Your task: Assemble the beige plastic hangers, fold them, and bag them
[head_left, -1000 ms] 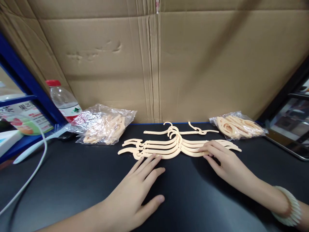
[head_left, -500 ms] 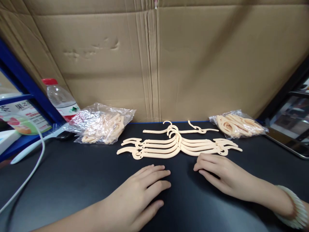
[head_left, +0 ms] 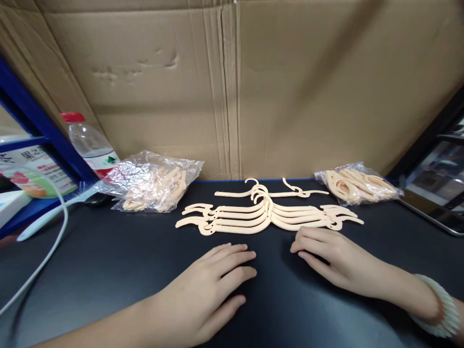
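Several cream plastic folding hangers (head_left: 239,229) lie in an overlapping stack on the black tabletop, their hooks bunched at the middle and their end arms spread left and right. Behind them, partly overlapped by those hooks, lies another cream hanger (head_left: 232,195). My left hand (head_left: 213,287) rests palm down in front of the stack, fingers spread and holding nothing. Near the stack's right front edge, my right hand (head_left: 331,256) is loosely curled, with a gap between thumb and fingers. No object shows in it. Its fingertips are close to the front hanger; whether they touch it I cannot tell.
Clear plastic bags of cream hanger parts lie at the back left (head_left: 155,186) and back right (head_left: 358,183). A red-capped bottle (head_left: 90,145) stands behind the left bag. A white cable (head_left: 60,241) curves along the left. Cardboard (head_left: 308,87) walls the back.
The view has tilted slightly downward, so things at the back sit a little higher. Both hands and the hangers keep their places.
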Tool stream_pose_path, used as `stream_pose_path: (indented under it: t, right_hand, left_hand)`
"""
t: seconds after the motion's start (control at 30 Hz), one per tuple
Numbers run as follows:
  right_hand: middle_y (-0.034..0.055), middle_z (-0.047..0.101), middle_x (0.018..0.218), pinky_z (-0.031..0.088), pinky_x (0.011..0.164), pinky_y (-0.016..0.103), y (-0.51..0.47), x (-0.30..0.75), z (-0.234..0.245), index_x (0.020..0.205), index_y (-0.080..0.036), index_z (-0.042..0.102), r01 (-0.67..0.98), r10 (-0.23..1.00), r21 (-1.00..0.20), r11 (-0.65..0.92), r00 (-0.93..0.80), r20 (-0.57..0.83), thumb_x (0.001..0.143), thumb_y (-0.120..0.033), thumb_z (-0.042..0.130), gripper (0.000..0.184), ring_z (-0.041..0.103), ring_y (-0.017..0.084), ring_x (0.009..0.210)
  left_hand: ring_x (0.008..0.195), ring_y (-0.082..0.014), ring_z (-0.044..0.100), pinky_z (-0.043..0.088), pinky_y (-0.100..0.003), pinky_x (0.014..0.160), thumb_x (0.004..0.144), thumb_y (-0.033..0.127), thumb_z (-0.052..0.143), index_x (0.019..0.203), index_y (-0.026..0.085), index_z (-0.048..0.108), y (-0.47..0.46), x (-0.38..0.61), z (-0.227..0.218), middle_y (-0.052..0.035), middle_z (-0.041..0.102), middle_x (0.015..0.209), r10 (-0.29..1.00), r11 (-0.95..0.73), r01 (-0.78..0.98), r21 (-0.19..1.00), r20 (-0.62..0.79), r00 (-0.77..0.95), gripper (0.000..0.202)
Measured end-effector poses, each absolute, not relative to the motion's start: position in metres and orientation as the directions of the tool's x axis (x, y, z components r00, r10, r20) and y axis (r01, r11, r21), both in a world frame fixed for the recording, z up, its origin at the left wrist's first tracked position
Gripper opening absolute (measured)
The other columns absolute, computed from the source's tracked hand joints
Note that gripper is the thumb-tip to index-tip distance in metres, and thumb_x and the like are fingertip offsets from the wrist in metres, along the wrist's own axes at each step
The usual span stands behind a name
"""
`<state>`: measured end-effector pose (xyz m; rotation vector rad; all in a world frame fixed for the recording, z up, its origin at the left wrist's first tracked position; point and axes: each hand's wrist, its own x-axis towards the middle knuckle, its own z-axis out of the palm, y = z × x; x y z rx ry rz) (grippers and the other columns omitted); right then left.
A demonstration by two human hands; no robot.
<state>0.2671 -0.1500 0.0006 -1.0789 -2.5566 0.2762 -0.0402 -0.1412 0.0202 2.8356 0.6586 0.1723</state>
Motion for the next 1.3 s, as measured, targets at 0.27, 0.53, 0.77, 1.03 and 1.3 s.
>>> stream_pose_path:
  t: [0.27,0.53,0.77,1.03,1.3]
  right_hand:
    - [0.0048,0.058,0.092,0.044,0.072,0.031,-0.149,0.268,-0.001,0.105,-0.022,0.057,0.656,0.720,-0.298,0.694,-0.646,0.254,0.098,-0.014,0.037,0.023,0.055,0.018,0.081]
    - [0.0054,0.061,0.091,0.046,0.073,0.029,-0.135,0.273,0.004,0.102,-0.020,0.058,0.681,0.745,-0.323,0.657,-0.520,0.417,0.097,-0.018,0.043,0.016,0.058,0.017,0.082]
    - [0.0049,0.067,0.077,0.044,0.060,0.028,-0.062,0.314,0.031,0.094,-0.017,0.066,0.908,0.880,-0.254,0.332,-0.201,0.431,0.089,-0.024,0.047,0.021,0.059,0.018,0.065]
    - [0.0067,0.070,0.069,0.043,0.057,0.027,0.000,0.306,0.041,0.069,-0.016,0.071,0.986,0.989,-0.143,0.084,-0.064,0.135,0.082,-0.038,0.066,0.025,0.066,0.021,0.067]
    - [0.0042,0.066,0.096,0.055,0.075,0.034,0.014,0.293,0.031,0.098,-0.014,0.065,0.997,0.999,-0.077,-0.033,0.030,-0.038,0.094,-0.034,0.061,0.021,0.064,0.017,0.082]
  left_hand:
    - [0.137,-0.0283,0.041,0.036,-0.048,0.113,0.093,0.021,0.047,0.133,0.019,0.051,-0.141,-0.040,0.021,-0.0100,0.047,0.146,0.452,-0.871,0.434,0.231,0.031,0.891,0.040]
    - [0.137,-0.0289,0.041,0.036,-0.048,0.114,0.094,0.022,0.046,0.133,0.020,0.052,-0.141,-0.041,0.021,-0.0091,0.047,0.146,0.459,-0.864,0.438,0.248,0.032,0.888,0.039]
    - [0.136,-0.0279,0.042,0.037,-0.047,0.113,0.093,0.021,0.046,0.131,0.021,0.052,-0.141,-0.041,0.022,-0.0086,0.048,0.145,0.458,-0.866,0.431,0.254,0.053,0.887,0.039]
    - [0.136,-0.0257,0.042,0.038,-0.045,0.113,0.092,0.019,0.047,0.131,0.026,0.050,-0.141,-0.044,0.018,-0.0054,0.049,0.145,0.453,-0.866,0.408,0.289,0.108,0.885,0.040]
    - [0.134,-0.0259,0.044,0.038,-0.045,0.113,0.092,0.019,0.049,0.130,0.026,0.052,-0.142,-0.045,0.019,-0.0057,0.050,0.143,0.459,-0.856,0.403,0.323,0.115,0.881,0.039]
